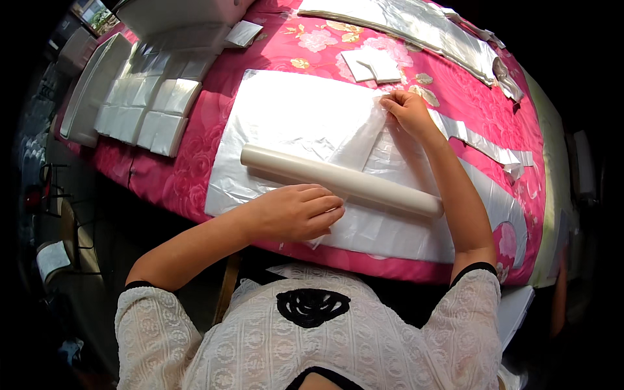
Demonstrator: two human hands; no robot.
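Observation:
A stack of thin white plastic bags [286, 110] lies in front of me, and a long off-white tube [344, 178] rests across it. My right hand [409, 112] is closed in a pinch on the far edge of the top plastic bag [361, 133], raising a folded flap of it beyond the tube. On the near side of the tube, my left hand [296, 211] lies low over the bags. Its fingers are curled together, and what they may hold is hidden beneath them.
Several small packs of clear film [140, 110] stand in rows at the left beside a whitish bin [97, 91]. Two white squares [372, 65] lie beyond the stack. More folded bags [416, 29] lie at the far right, with plastic strips [487, 144] nearer. A pink flowered cloth [175, 175] covers the table.

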